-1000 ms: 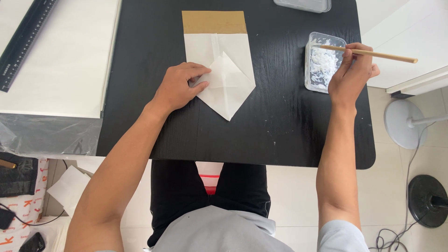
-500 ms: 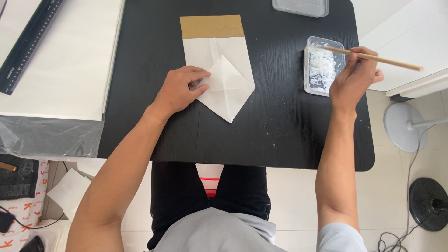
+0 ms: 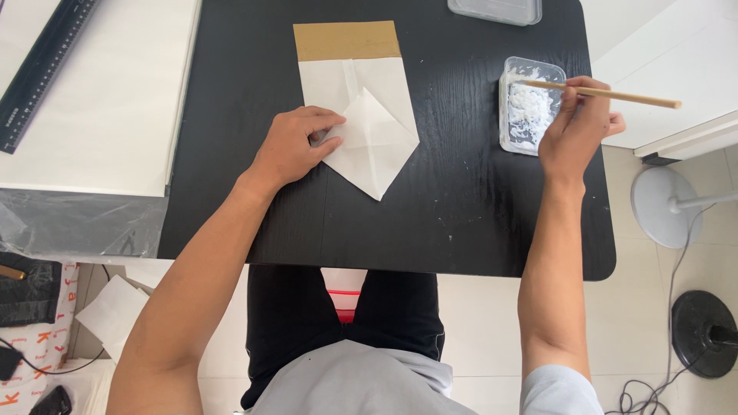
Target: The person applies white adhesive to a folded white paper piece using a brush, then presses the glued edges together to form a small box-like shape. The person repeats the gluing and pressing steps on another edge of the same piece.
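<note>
A folded white paper (image 3: pixel 369 131) with a brown band at its far end lies on the black table (image 3: pixel 461 200); its near end is folded to a point. My left hand (image 3: pixel 296 144) lies flat on the paper's left side, fingers pressing the folded flaps. My right hand (image 3: pixel 576 131) grips a thin wooden stick (image 3: pixel 615 95), holding it level, its tip over a small clear tray (image 3: pixel 529 105) of white paste at the table's right side.
Another clear container (image 3: pixel 496 10) sits at the table's far edge. To the left lie large white sheets (image 3: pixel 100 100) with a black ruler (image 3: pixel 42 69) on them. A white fan base (image 3: pixel 669 207) and a black round base (image 3: pixel 703 334) stand on the floor at right.
The view has shifted slightly. My right hand with the stick stays over the paste tray, and my left hand remains on the paper.
</note>
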